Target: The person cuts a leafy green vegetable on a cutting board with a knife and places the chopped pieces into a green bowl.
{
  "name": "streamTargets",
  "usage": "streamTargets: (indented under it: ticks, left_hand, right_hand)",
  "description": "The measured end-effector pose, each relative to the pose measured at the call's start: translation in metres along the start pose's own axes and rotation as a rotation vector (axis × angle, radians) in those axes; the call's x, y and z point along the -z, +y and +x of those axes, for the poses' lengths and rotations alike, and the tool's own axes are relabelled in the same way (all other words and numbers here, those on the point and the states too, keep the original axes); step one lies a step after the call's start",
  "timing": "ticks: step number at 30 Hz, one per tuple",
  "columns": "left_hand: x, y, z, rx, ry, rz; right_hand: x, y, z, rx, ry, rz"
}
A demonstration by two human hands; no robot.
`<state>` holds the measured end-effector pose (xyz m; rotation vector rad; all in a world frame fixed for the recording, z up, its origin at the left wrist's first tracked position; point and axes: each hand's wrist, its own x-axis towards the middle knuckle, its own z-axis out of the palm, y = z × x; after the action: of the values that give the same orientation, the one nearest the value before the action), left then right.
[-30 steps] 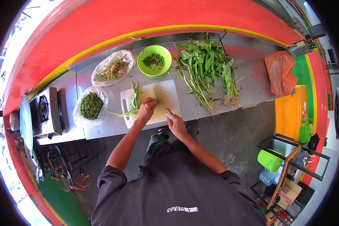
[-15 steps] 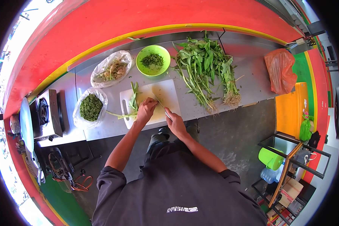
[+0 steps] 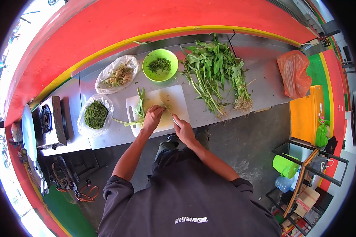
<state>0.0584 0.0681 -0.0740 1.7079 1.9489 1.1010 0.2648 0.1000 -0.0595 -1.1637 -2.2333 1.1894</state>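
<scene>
On the white cutting board, my left hand is closed round green stems, whose leafy part lies to its left. My right hand grips a knife by its handle, the blade slanting up and left beside my left fingertips. Beyond the board sits a green bowl with chopped greens. Clear bags of chopped greens and of roots stand to the left. Long leafy vegetables lie to the right of the board.
A gas stove stands at the counter's left end, with a round pale lid beside it. An orange-red plastic bag lies at the right end. A metal rack with a green bucket and a water bottle is at the lower right.
The view has shifted slightly. Both hands stay at nearly the same place on the board, with the stems and knife still held.
</scene>
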Motion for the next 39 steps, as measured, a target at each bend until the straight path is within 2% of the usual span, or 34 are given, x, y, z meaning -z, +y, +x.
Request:
streamTargets:
  ticks: [16,22,24,29,32,35,39]
  left_hand:
    - [-0.001,-0.002,-0.002,0.003,0.008,0.035]
    - [0.003,0.002,-0.003,0.02,-0.041,0.0]
    - [0.007,0.001,-0.005,-0.025,-0.057,0.087]
    - [0.0,-0.004,-0.005,0.011,-0.017,0.048]
    - [0.0,-0.001,-0.004,0.027,-0.02,0.027]
    - [0.003,0.004,-0.005,0.02,-0.034,0.042]
    - [-0.001,-0.001,-0.005,0.005,-0.002,0.044]
  right_hand:
    - [0.003,-0.002,-0.009,0.008,0.004,0.053]
    - [-0.002,0.0,-0.001,-0.019,0.002,-0.017]
    - [-0.001,-0.002,0.0,0.001,0.012,0.004]
    - [-0.004,0.005,-0.012,0.064,0.058,0.057]
    - [-0.003,0.005,-0.013,0.05,0.054,0.034]
    - [0.001,-0.003,-0.004,-0.06,-0.035,-0.016]
    - [0.002,-0.004,-0.008,0.01,0.011,0.047]
